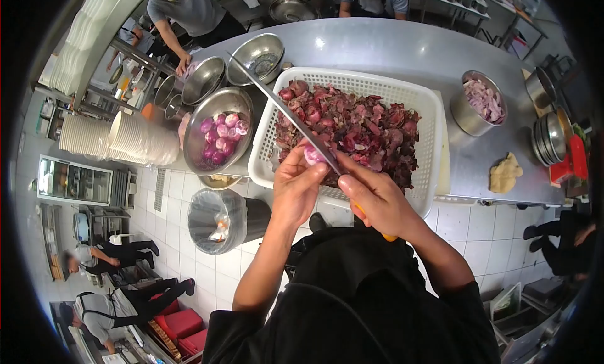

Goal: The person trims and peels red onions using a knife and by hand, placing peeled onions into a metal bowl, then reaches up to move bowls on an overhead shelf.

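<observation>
My left hand (296,186) is closed round a red onion (314,155), its purple flesh partly showing between the fingers. In my right hand (374,191) is a long knife (283,110) with a yellow handle; its blade points up and to the left and lies against the onion. Both hands are over the near edge of a white perforated basket (430,122), which holds red onions and a heap of loose dark skins (371,125). Left of the basket, a metal bowl (241,151) contains several peeled purple onions (220,134).
More metal bowls (257,54) stand at the back left. On the steel table (352,43) to the right are a pot (475,122) of cut onions and a yellowish cloth (506,173). A lined bin (217,222) stands on the floor. Other people work around the kitchen.
</observation>
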Action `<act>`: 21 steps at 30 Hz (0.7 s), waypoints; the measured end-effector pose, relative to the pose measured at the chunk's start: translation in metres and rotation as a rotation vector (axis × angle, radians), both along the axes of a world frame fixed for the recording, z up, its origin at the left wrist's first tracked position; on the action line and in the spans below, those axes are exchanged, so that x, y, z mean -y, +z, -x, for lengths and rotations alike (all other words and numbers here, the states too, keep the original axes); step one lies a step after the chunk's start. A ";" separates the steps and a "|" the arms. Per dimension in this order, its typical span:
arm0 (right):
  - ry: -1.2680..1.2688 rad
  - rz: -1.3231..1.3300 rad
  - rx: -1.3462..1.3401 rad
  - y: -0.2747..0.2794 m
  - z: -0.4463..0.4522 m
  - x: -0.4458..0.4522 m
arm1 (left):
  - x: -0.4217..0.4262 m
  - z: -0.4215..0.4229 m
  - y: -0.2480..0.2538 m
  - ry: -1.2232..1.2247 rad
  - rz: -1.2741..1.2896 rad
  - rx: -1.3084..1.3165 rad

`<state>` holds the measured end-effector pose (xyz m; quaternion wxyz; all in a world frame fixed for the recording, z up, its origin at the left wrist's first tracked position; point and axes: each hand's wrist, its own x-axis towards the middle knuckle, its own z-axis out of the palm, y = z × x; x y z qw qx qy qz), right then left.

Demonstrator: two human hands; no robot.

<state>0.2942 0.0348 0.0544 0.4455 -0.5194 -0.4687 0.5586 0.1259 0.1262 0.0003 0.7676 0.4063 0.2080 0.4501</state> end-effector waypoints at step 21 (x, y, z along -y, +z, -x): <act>-0.128 0.059 0.186 -0.004 -0.029 -0.001 | 0.000 0.005 0.007 -0.138 0.159 0.048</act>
